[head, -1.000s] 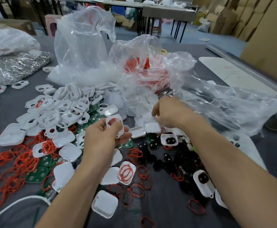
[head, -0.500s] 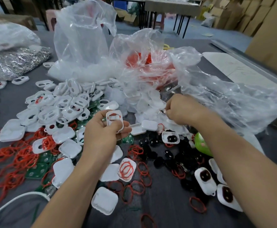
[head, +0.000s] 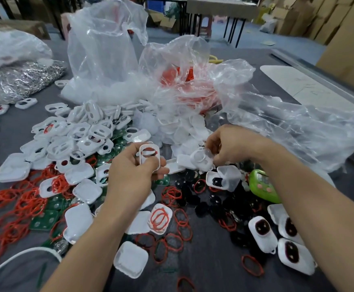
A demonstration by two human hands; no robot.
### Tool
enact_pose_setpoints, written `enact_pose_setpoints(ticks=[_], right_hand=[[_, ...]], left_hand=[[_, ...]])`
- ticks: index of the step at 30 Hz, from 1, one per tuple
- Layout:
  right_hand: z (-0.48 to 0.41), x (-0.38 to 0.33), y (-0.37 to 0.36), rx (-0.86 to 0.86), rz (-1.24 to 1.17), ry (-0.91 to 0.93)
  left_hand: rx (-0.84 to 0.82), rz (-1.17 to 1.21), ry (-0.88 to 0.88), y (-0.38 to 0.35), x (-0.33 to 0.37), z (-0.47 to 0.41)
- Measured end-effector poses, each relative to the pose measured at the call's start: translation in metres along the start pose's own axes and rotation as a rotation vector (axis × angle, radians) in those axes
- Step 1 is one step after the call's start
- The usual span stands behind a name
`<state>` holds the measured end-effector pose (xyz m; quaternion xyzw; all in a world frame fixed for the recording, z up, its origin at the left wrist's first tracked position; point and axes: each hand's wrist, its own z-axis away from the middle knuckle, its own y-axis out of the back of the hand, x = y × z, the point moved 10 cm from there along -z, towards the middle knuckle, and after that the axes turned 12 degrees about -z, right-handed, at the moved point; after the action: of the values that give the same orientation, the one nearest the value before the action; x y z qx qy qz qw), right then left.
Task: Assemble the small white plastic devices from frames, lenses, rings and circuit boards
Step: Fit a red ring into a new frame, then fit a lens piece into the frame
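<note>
White frames (head: 81,131), red rings (head: 26,202) (green boards (head: 45,220)).

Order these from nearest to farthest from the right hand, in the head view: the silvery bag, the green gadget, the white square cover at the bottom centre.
1. Green gadget: on the table just below the right hand, beside its wrist.
2. White square cover: near the bottom edge, between the two forearms.
3. Silvery bag: far left, toward the back of the table.
</note>
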<state>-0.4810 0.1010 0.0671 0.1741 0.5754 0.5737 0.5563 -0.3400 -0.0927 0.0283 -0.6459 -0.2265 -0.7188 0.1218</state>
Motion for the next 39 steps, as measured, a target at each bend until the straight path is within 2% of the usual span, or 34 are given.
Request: enact_pose_setpoints(ticks=[4, 5, 7, 9, 12, 16, 20, 21, 23, 26, 28, 29, 33, 36, 39], right_hand=[[0.017, -0.008, 0.030, 0.283, -0.143, 0.041], [0.022, -0.016, 0.027, 0.272, -0.168, 0.069], [0.033, -0.039, 0.004, 0.132, -0.177, 0.108], [0.042, -0.053, -0.019, 0.043, -0.098, 0.112], [0.050, -0.059, -0.034, 0.070, -0.007, 0.090], [0.055, -0.063, -0.038, 0.190, 0.122, 0.104], [0.055, -0.067, -0.043, 0.243, 0.121, 0.145], [0.052, -0.061, -0.040, 0.246, 0.052, 0.131], [0.050, -0.047, -0.031, 0.276, -0.240, 0.086], [0.054, -0.029, -0.025, 0.413, -0.999, 0.033], [0.048, -0.038, -0.042, 0.330, -1.427, 0.049], [0.045, -0.044, -0.050, 0.268, -1.527, 0.065], [0.045, -0.061, -0.067, 0.075, -1.696, 0.110], [0.044, -0.053, -0.071, 0.052, -1.768, 0.078], [0.044, -0.047, -0.072, 0.080, -1.711, 0.058]], left_hand=[[0.001, -0.025, -0.012, 0.001, 0.000, -0.001], [0.002, -0.025, -0.009, 0.001, -0.001, -0.001], [0.002, -0.028, -0.007, 0.000, -0.001, -0.002], [0.003, -0.020, -0.005, -0.002, -0.002, -0.002], [0.010, -0.021, -0.010, -0.002, -0.002, -0.002], [0.006, -0.025, -0.017, -0.002, -0.002, 0.000], [0.008, -0.011, -0.004, -0.003, -0.002, 0.000], [0.004, -0.003, -0.001, -0.004, -0.001, 0.001], [-0.007, 0.017, 0.010, -0.004, 0.001, 0.003], [-0.021, 0.027, 0.007, -0.005, 0.004, 0.004], [-0.017, 0.012, -0.005, -0.004, 0.004, 0.004], [-0.018, 0.009, -0.007, -0.004, 0.005, 0.004], [-0.047, 0.041, -0.023, -0.004, 0.012, 0.006], [-0.090, 0.077, -0.025, -0.011, 0.016, 0.009], [-0.116, 0.084, -0.021, -0.016, 0.017, 0.012]])
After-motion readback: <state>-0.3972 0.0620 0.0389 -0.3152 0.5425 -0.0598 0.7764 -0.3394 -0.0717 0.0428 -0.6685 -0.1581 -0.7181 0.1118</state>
